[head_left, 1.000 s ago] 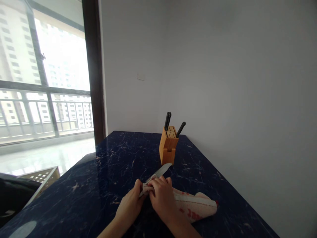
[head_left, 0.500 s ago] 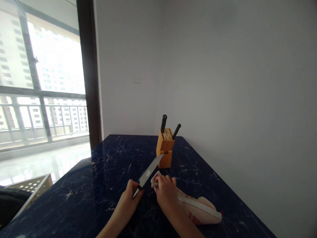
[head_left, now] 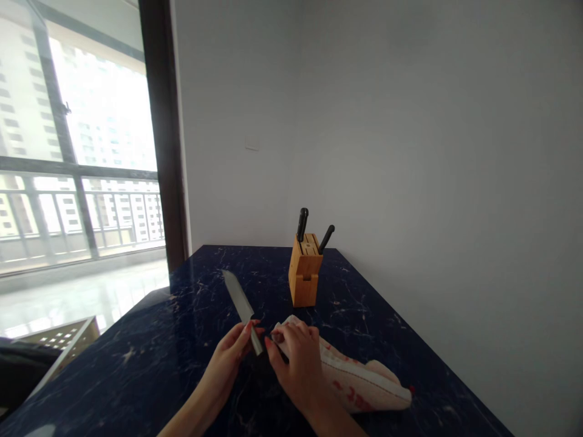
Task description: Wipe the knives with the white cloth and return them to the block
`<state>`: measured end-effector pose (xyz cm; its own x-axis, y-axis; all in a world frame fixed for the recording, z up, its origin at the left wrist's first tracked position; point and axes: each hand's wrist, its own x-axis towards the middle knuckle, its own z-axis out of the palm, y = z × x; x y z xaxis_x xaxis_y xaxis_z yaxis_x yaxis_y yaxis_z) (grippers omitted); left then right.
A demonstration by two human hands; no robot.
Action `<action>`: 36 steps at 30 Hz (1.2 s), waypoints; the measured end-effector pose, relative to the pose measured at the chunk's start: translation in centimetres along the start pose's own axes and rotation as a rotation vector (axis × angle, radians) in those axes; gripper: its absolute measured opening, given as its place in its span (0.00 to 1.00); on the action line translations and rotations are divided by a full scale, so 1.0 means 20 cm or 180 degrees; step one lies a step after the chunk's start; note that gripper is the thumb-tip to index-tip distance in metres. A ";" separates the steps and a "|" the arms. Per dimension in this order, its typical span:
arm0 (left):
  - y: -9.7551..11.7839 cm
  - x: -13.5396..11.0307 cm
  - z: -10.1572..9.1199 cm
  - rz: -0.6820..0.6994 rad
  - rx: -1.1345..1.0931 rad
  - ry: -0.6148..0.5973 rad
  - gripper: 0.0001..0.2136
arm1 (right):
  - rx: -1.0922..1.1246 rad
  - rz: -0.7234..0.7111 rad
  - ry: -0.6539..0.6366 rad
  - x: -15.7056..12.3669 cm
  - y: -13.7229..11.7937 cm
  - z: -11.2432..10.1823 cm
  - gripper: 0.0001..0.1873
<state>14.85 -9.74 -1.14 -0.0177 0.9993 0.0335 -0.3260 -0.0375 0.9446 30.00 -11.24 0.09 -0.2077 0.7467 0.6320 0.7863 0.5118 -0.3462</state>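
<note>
A large kitchen knife (head_left: 239,296) is held by its handle in my left hand (head_left: 231,351), thumb on top. Its blade points away from me and to the left, above the dark table. My right hand (head_left: 297,358) is closed on one end of a white cloth (head_left: 371,388) with red lettering, close beside the knife's handle. The rest of the cloth trails to the right along the tabletop. Behind both hands stands a wooden knife block (head_left: 305,276) with black-handled knives in its slots.
The dark blue marbled table (head_left: 182,340) meets a grey wall on the right. To the left are a large window (head_left: 100,121) and, lower down, a perforated pale piece (head_left: 64,340) with something dark beside it.
The knife has turned in my left hand, its tip swinging from right, near the block, to the left. My right hand has shifted slightly towards the handle with the cloth.
</note>
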 end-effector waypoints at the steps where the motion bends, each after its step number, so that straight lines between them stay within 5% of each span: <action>1: 0.00 0.00 0.00 0.0037 -0.0033 -0.0069 0.19 | 0.0019 -0.0025 -0.0025 -0.01 -0.01 0.01 0.10; 8: -0.01 0.01 -0.02 0.0277 0.0311 -0.0139 0.17 | -0.0295 0.0020 -0.0088 0.01 0.06 0.03 0.10; 14: 0.01 0.03 -0.07 0.0662 0.1248 0.0460 0.19 | -0.0575 0.0177 0.0075 0.02 0.12 0.04 0.17; 22: 0.01 0.06 -0.10 0.0586 0.1078 0.0792 0.15 | -0.1155 0.0090 -0.0439 -0.01 0.17 0.13 0.12; 30: -0.04 0.08 -0.08 0.0328 0.0959 0.0470 0.13 | -0.1159 0.0690 -0.0005 0.07 0.21 -0.03 0.06; 36: -0.10 0.04 0.00 0.0256 0.0691 0.0052 0.15 | -0.0639 0.0146 -0.0119 0.04 0.12 0.01 0.12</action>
<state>15.52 -8.95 -2.91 -0.0512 0.9928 0.1080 -0.1120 -0.1131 0.9872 31.53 -9.31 -0.34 -0.1876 0.7844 0.5912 0.8947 0.3848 -0.2266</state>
